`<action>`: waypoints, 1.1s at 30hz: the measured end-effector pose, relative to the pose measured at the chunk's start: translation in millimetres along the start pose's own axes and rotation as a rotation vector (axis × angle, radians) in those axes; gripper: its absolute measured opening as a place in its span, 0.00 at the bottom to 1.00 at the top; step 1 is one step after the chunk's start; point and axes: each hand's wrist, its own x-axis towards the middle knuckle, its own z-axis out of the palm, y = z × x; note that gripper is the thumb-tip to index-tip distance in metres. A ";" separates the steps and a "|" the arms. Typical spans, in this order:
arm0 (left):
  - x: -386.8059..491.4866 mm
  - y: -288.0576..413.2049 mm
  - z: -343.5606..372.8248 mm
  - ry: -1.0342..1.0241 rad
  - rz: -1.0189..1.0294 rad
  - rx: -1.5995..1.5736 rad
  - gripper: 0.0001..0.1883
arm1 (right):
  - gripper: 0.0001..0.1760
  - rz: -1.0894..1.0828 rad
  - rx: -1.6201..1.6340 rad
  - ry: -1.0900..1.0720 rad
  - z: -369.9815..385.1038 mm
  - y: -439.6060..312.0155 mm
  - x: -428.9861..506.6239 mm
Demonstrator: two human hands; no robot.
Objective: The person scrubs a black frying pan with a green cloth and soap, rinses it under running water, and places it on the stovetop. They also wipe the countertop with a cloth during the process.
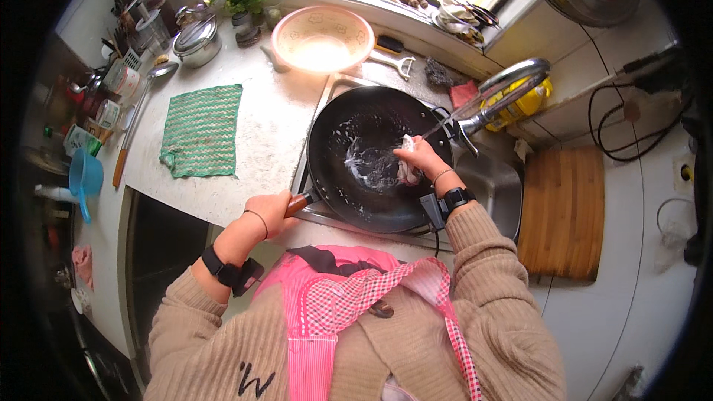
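Note:
A black wok (pixel 356 117) rests over the sink (pixel 498 184), with a pool of water and white suds inside it. My left hand (pixel 273 213) grips the wok's brown wooden handle (pixel 297 204). In my right hand (pixel 421 157) is a bunched, whitish wet cloth (pixel 408 170), held down inside the wok on its right side. Water runs in a thin stream from the chrome faucet (pixel 473 122) toward the wok, close by my right hand. The lower part of the cloth is partly in the water.
A pink patterned basin (pixel 323 16) stands behind the wok, beside a peeler (pixel 398 64). On the left counter lie a green striped cloth (pixel 201 131) and a wooden-handled ladle (pixel 133 128). A lidded steel pot (pixel 198 42) is farther back. Right of the sink leans a wooden cutting board (pixel 563 214).

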 end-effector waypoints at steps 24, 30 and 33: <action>-6.0 7.0 6.4 0.043 -0.073 -0.136 0.24 | 0.22 -0.196 -0.549 0.288 53.1 -18.0 17.0; -7.2 7.0 5.7 0.032 -0.078 -0.136 0.23 | 0.21 -0.424 -0.298 -0.278 64.3 -33.3 11.5; -5.4 6.1 6.7 0.026 -0.071 -0.136 0.23 | 0.22 0.008 -0.420 0.083 44.8 -19.4 26.8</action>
